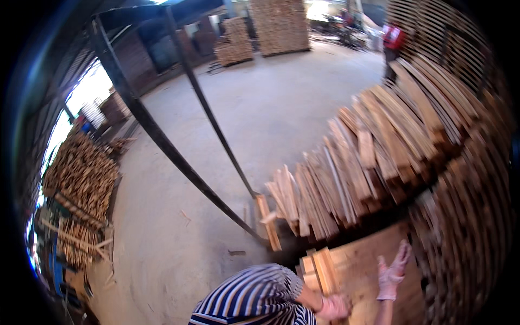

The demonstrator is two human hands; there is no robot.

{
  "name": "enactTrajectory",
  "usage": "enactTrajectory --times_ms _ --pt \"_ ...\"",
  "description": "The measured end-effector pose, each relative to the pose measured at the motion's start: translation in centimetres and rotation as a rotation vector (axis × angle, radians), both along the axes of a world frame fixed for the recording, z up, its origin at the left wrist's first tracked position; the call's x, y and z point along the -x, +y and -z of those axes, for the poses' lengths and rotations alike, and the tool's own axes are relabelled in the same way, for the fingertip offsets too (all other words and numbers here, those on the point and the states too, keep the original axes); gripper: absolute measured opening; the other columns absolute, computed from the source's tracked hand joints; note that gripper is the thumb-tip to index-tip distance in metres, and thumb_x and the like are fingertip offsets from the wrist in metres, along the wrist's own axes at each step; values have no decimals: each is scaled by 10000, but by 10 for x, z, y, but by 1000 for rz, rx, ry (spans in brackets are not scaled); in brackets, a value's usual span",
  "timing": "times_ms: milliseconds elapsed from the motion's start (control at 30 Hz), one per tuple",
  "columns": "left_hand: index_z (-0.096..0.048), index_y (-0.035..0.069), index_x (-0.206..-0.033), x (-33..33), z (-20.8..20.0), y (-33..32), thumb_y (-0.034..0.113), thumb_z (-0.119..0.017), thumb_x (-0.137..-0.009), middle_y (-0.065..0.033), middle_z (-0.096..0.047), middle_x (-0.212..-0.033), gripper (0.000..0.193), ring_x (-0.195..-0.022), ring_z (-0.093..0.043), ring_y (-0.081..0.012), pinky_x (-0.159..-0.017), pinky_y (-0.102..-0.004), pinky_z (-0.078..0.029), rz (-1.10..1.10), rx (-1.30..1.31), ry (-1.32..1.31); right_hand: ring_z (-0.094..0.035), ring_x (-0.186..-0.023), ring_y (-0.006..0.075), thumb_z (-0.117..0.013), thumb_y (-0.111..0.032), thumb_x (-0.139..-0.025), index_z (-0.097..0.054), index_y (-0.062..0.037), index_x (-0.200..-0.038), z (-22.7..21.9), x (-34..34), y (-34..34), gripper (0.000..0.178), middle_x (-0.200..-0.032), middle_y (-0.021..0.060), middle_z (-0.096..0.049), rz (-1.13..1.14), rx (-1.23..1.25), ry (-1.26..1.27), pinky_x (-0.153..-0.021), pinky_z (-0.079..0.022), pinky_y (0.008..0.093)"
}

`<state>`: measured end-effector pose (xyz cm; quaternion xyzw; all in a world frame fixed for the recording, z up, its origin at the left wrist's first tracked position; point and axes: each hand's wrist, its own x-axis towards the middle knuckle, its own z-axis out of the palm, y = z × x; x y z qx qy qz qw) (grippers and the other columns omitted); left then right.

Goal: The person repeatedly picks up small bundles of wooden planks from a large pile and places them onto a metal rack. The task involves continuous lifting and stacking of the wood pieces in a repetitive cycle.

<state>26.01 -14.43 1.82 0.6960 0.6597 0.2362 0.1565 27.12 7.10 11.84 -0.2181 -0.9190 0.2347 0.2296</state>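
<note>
My left hand point(334, 307), in a pink glove, is low in the head view at the near end of several short light wooden strips point(325, 270). It touches or lies right beside them; blur hides how its fingers sit. The strips rest on a wooden board surface point(360, 254). Over the right part of that surface, my right hand point(392, 274), also gloved in pink, is raised with its fingers stretched and nothing in it. My striped sleeve point(249, 292) covers the lower middle of the picture.
Beyond the work surface runs a long row of wooden planks point(341, 173). Stacked slats point(460, 233) rise close on the right. Two dark posts point(162, 149) slant across the concrete floor point(260, 97). A person in red point(392, 40) stands far right; woodpiles point(86, 173) lie left.
</note>
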Motion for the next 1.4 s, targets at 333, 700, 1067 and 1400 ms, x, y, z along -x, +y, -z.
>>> enactTrajectory --times_ms 333,700,1067,1400 --pt "-559 52 -1302 153 2 12 450 -639 -926 -137 -587 -1216 553 -1044 -579 -313 -851 -470 -484 -83 215 -465 -370 -1448 363 -679 -51 -780 -51 -315 -1677 -44 352 106 1126 -1691 98 -212 231 -904 -702 -1042 -513 435" --pt "-524 45 -1452 294 -67 48 237 -637 -951 -198 -596 -1373 548 -1303 -559 -329 -1128 -413 -437 -313 -268 -441 -549 -1290 368 -854 -150 -708 -69 -230 -1661 -94 324 82 1237 -1425 205 -489 -61 -165 -595 -997 -542 463" --pt "-574 63 -1358 266 -115 118 449 -576 -1012 -123 -642 -1272 518 -1176 -611 -290 -1070 -453 -492 -555 -339 -2157 -593 -1253 437 -781 -522 -795 -93 -129 -1638 -140 67 -20 1157 -1473 275 -463 -187 256 -927 -995 -483 592" --pt "-610 67 -1298 90 -129 136 451 -665 -1005 -60 -655 -1158 486 -1050 -647 -181 -916 -336 -553 -590 219 -1737 -480 -1395 431 -741 -619 -808 -257 -83 -1626 -62 -52 39 1091 -1535 294 -446 171 626 -318 -1162 -399 452"
